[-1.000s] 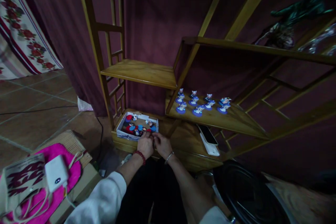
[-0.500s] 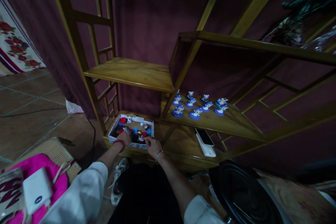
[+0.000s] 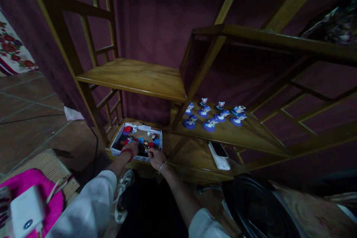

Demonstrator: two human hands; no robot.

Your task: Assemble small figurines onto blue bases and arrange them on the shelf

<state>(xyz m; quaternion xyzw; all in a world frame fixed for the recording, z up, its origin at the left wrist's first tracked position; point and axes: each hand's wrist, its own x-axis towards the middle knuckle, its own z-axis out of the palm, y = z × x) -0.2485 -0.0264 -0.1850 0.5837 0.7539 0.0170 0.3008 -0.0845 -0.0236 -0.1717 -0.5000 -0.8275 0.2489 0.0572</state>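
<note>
A shallow white cardboard box (image 3: 113,151) holds several small figurines with red, blue and dark bases lying in a jumble. My left hand (image 3: 131,149), with a red bead bracelet, reaches over the near rim. Its fingertips are lost among the dark figurines, so its grip does not show. At the near right corner my right hand (image 3: 156,158), with a silver bracelet, has its thumb and fingers closed together at a figurine (image 3: 146,148). A figurine with a red base (image 3: 127,130) lies at the box's back left, apart from both hands.
Several purple-based figurines (image 3: 210,124) stand on a wooden shelf (image 3: 251,134) to the right. Below it, a dark-screened phone (image 3: 219,149) lies on a white object (image 3: 221,161). A bare wooden shelf (image 3: 134,78) overhangs the box. A black round seat (image 3: 262,204) stands at the right.
My right hand has moved slightly left and further in over the box, closer to my left hand. My left hand stays among the figurines. The whole view has shifted a little.
</note>
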